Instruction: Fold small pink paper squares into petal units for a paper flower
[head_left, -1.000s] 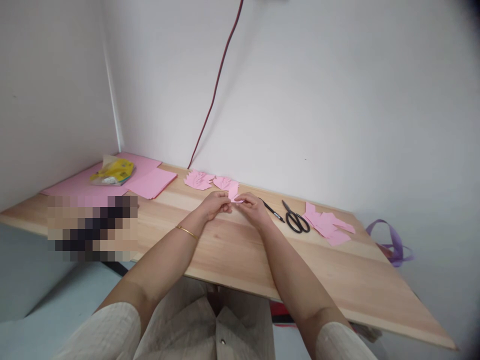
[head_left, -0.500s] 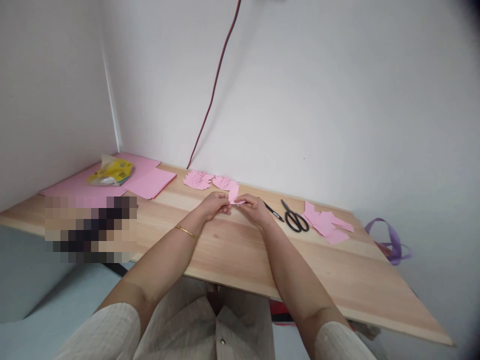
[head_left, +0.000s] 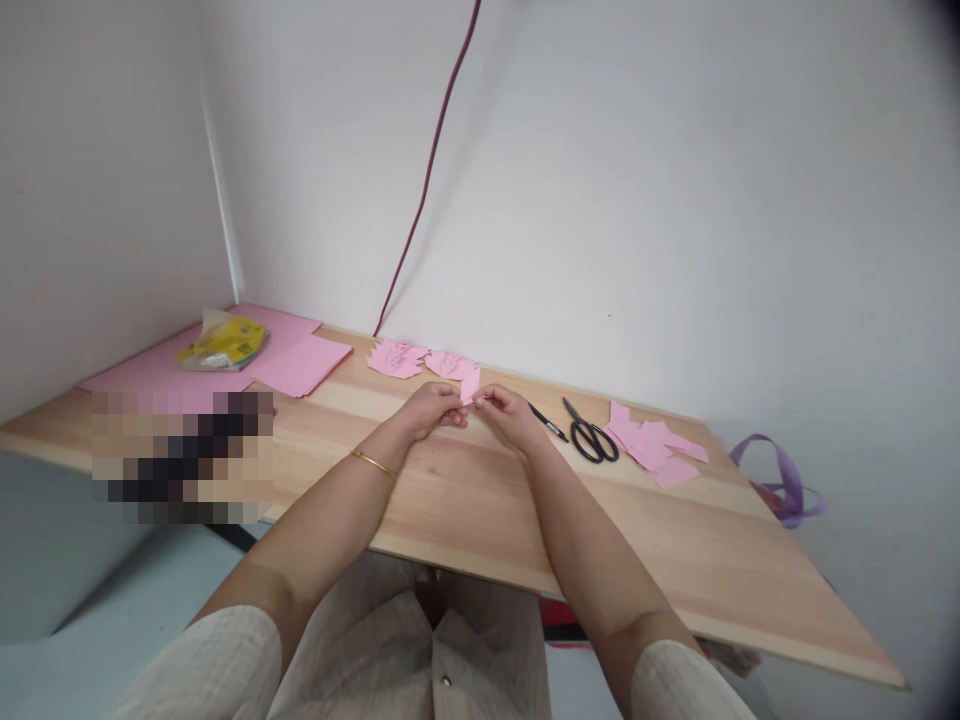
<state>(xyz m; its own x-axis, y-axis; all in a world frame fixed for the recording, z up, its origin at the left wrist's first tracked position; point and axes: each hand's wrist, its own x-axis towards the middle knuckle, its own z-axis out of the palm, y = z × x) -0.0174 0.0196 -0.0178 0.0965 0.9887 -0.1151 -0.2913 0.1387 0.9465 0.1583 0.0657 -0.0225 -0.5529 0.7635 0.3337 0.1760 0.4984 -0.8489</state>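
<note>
Mid-frame, the pink paper, pinched by left hand and right hand, could be torn by uneven pulling.

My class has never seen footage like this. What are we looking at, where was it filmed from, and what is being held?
No machine is at work here: these are a person's own bare hands. The pictures come from one camera worn on the head, looking forward and down.

The left hand and right hand meet over a wooden table, with a small strip of pink paper between their fingertips.

Beyond them lie jagged-edged pink pieces. To the right are a black pen, scissors and pink scraps; to the left, pink sheets and a yellow and clear bag.
</note>
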